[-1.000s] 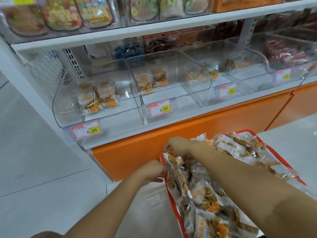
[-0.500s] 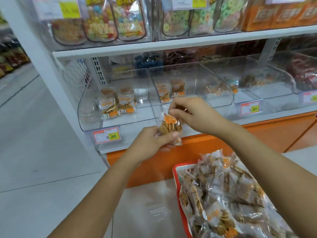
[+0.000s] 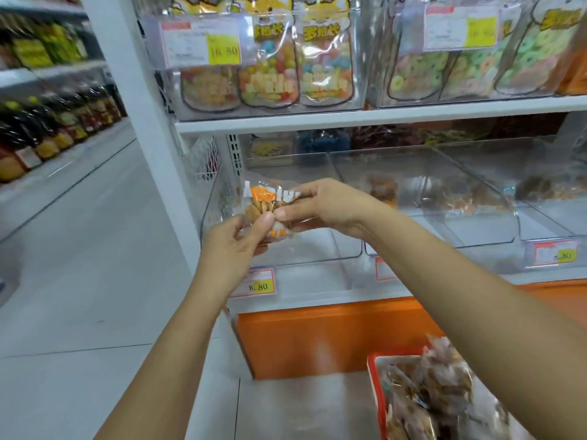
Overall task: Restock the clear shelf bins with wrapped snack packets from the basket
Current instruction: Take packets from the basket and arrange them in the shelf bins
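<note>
A wrapped snack packet (image 3: 265, 203), clear film with orange print, is held up in front of the leftmost clear bin (image 3: 320, 249). My left hand (image 3: 235, 246) pinches its lower left side and my right hand (image 3: 327, 206) pinches its right edge. The red basket (image 3: 376, 385) stands on the floor at the lower right, heaped with several more packets (image 3: 435, 395). The middle clear bin (image 3: 460, 223) holds a few similar packets (image 3: 382, 190) at its back.
An orange shelf base (image 3: 333, 335) runs below the bins, with price tags (image 3: 260, 282) on the shelf edge. The upper shelf (image 3: 349, 120) carries bagged sweets. A white upright post (image 3: 143, 122) stands left of the bins; an aisle with bottles (image 3: 47, 134) lies far left.
Both hands have lifted the packet from the basket up to the level of the leftmost bin. The view has tilted upward, leaving the basket at the lower right corner.
</note>
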{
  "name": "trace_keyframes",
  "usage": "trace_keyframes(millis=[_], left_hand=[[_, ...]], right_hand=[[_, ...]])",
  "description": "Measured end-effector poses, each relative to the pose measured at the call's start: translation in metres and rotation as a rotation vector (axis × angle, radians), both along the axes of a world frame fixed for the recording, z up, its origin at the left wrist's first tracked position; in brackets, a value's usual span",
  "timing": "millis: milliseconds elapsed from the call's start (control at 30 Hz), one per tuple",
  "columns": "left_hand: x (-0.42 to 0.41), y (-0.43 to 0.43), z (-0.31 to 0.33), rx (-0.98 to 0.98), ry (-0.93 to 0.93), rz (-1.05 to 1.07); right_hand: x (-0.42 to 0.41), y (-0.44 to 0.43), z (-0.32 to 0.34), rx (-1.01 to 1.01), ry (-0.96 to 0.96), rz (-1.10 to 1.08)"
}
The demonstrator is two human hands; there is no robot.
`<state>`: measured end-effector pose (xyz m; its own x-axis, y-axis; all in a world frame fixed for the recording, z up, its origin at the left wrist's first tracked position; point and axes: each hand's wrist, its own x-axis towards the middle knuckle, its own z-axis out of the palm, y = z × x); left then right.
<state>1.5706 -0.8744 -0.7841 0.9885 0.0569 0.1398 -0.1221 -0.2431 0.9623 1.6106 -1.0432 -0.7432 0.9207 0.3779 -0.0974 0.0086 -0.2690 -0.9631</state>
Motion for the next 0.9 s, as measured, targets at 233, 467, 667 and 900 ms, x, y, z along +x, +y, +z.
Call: trace_keyframes(millis=[233, 467, 667, 900], left_hand=[[0.005, 0.035, -0.032, 0.756, -0.050, 0.229], [-0.001, 0.047, -0.043, 0.763, -0.137, 0.121], [0.001, 0.050, -0.046, 0.788, -0.153, 0.120], [0.001, 0.051, -0.044, 0.785, -0.138, 0.103]], right_hand=[[0.096, 0.039, -0.056, -0.282, 0.139, -0.286], [0.117, 0.091, -0.087, -0.575, 0.048, -0.311], [0.121, 0.102, -0.098, -0.603, -0.008, -0.424], [0.118, 0.093, -0.094, -0.584, 0.037, -0.423]])
